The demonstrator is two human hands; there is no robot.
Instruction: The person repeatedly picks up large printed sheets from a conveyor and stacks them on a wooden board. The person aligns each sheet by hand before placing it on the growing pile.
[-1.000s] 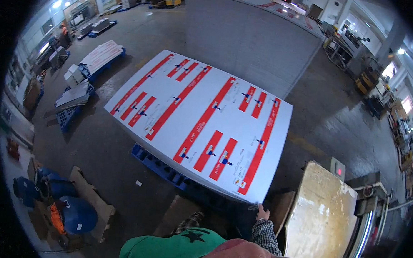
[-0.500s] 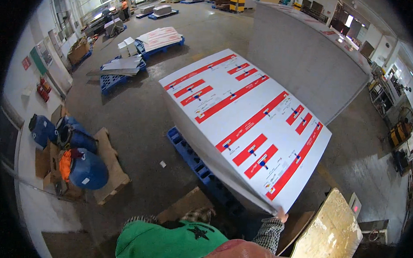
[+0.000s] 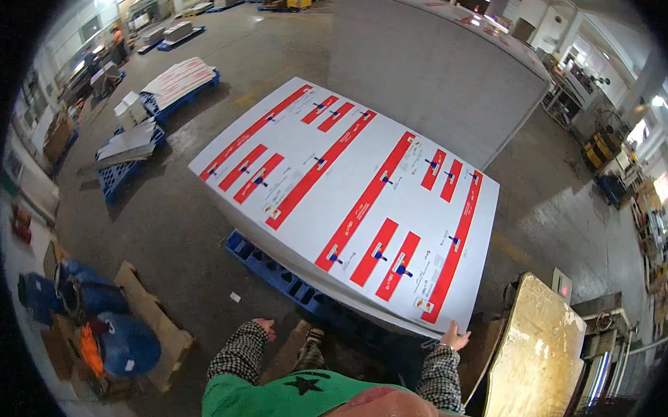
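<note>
A tall stack of large white sheets printed with red bands fills the middle of the view. At its near right corner, my right hand pinches the edge of the top printed sheet, thumb uppermost; the fingers beneath are partly hidden. My left hand hangs in the air in front of the stack's near side, apart from it, fingers loosely stretched and holding nothing. Under the stack lies a blue plastic pallet.
Behind stands a taller grey-sided stack. Right of me is a worn yellowish board. Blue drums sit by a wooden pallet at left. Farther left, blue pallets carry more sheets. A person stands far off.
My view has swung right, so the stack and drums sit farther left. My left hand has come into sight in front of the stack. My right hand remains at the sheet's corner.
</note>
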